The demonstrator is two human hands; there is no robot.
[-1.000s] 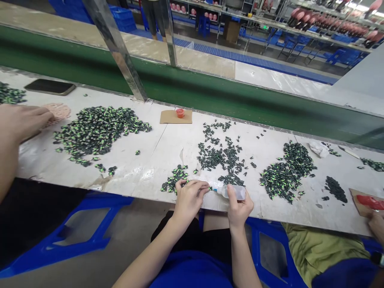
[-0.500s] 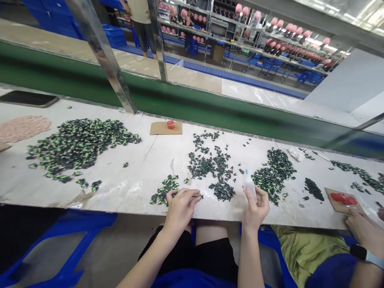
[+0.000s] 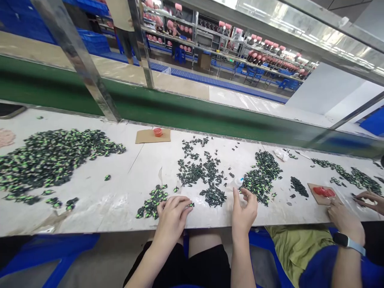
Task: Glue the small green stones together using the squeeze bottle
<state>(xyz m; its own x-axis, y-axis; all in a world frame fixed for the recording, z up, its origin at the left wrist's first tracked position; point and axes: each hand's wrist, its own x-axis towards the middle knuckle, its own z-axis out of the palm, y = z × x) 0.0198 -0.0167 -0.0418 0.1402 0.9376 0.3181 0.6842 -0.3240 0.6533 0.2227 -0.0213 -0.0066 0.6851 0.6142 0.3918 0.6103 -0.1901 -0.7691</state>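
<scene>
My left hand (image 3: pixel 174 214) is closed in a pinch on a small black-and-green piece (image 3: pixel 191 205) near the table's front edge. Just left of it lies a small heap of similar black-and-green pieces (image 3: pixel 151 202). My right hand (image 3: pixel 244 212) has its thumb and fingers apart. Beyond its fingertips a translucent squeeze bottle (image 3: pixel 235 184) with a blue tip lies on the table, partly blurred and partly behind the fingers. Loose small dark pieces (image 3: pixel 213 196) are scattered between my hands and farther back. Another black-and-green pile (image 3: pixel 259 180) is right behind my right hand.
A large black-and-green pile (image 3: pixel 54 156) covers the left of the white table. A red cup (image 3: pixel 157 132) stands on cardboard (image 3: pixel 145 137) at the back. On the right, a co-worker's hands (image 3: pixel 345 220) are beside cardboard with red material (image 3: pixel 324 192). Metal posts (image 3: pixel 81 68) rise behind.
My right hand has let go of the squeeze bottle, which was upright in its fingers and now lies on the table. My left hand keeps its pinch. The view has shifted right.
</scene>
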